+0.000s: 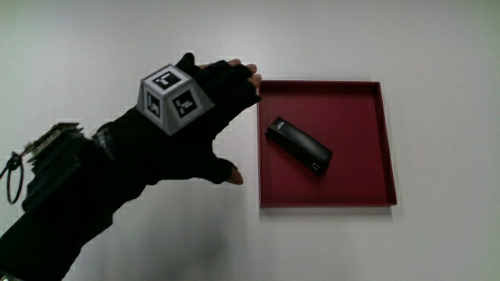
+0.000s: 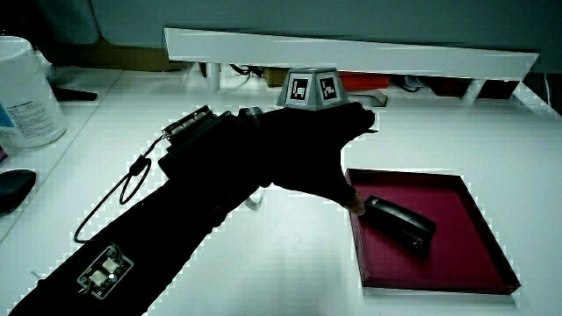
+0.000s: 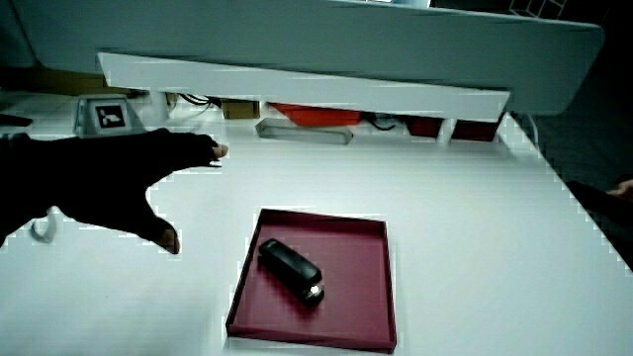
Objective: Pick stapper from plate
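The black stapler (image 1: 299, 145) lies at a slant inside the dark red square plate (image 1: 367, 191), just past the fingertips of the hand (image 1: 199, 133). The hand hovers over the bare white table (image 1: 437, 47) beside the plate's rim, fingers spread and thumb apart, holding nothing. A patterned cube (image 1: 170, 97) sits on its back. In a side view, a low white partition (image 3: 297, 84) runs along the table edge farthest from the hand, and a white canister (image 2: 26, 88) stands near the forearm.
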A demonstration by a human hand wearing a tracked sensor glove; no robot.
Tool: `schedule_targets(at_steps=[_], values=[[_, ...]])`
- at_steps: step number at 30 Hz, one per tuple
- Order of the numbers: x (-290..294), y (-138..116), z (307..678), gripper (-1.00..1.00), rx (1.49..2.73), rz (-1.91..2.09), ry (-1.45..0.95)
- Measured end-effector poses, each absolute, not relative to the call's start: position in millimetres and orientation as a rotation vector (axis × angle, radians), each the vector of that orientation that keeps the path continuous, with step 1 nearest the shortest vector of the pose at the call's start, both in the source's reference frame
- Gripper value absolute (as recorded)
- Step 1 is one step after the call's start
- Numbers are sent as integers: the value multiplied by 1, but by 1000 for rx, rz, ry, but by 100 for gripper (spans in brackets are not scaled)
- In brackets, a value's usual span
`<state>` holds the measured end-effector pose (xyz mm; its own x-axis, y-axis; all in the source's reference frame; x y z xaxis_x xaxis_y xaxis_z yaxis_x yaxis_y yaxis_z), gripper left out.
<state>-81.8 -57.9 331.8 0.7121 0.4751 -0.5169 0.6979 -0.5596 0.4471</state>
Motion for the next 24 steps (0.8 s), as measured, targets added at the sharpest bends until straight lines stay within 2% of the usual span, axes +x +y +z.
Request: schedule_targets(at_steps=[7,9,11,12,17,18,24], values=[[-58,-71,346,0,2261,-459,881],[-50,-74,356,0,2212,-456,813],[-37,-77,363,0,2245,-417,949],[-33,-77,365,0,2236,-415,883],[-11,-79,388,0,2216,-372,906],[-7,-81,402,0,2175,-382,907],[13,-79,418,0,2174,-297,884]])
